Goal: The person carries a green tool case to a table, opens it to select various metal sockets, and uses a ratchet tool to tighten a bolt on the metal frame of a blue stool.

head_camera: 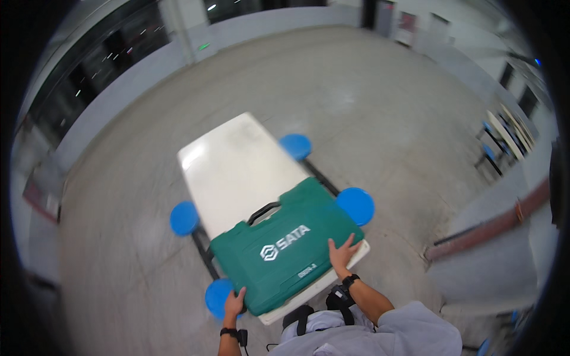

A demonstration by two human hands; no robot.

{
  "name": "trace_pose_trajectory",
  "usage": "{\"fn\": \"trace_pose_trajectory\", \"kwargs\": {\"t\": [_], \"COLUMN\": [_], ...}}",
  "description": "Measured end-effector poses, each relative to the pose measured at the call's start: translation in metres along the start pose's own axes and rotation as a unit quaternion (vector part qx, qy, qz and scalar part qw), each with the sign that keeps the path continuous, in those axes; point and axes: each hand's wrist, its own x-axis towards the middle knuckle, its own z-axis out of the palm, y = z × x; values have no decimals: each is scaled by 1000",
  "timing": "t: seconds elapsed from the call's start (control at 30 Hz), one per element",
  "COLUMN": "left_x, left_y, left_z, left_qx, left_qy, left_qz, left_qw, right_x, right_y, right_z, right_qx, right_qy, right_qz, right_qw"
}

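A green plastic SATA tool case [285,249] lies flat across the near end of a white tabletop [236,164]. Its black carrying handle [263,212] faces the far end of the table. My right hand [343,254] rests on the near right corner of the lid with its fingers spread. Beside the near left corner is my left hand [234,303], thumb up against the side; its other fingers are mostly hidden, so its grip is unclear. I wear dark bands on both wrists.
Round blue seats on black bars flank the table, two at right [296,147] [355,206] and two at left [184,218] [218,297]. A red-brown pipe [485,231] runs along the right wall. Further right stand another table and seats [505,133].
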Motion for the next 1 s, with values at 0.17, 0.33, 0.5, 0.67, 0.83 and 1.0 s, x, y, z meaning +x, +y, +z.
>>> {"fn": "trace_pose_trajectory", "kwargs": {"t": [0.17, 0.33, 0.5, 0.67, 0.83, 1.0], "left_x": [0, -30, -64, -85, -73, -102], "left_y": [-13, 11, -11, 29, 83, 168], "left_z": [25, 29, 96, 192, 255, 179], "left_qx": [-147, -254, -243, -70, 63, -24], "left_qy": [38, 71, 128, 97, -228, -207], "left_qz": [-35, -89, -112, -13, 163, 163], "left_qw": [988, 960, 955, 993, 958, 965], "right_x": [1, 19, 66, 138, 179, 135], "right_y": [-7, -34, -46, -109, -174, -116], "right_z": [-2, 0, 38, 80, 121, 104], "right_qx": [-94, -56, -58, -6, -121, -131], "right_qy": [11, -18, -55, -109, -192, -175], "right_qz": [-25, -91, -203, -406, -497, -582], "right_qw": [995, 994, 976, 907, 837, 783]}}
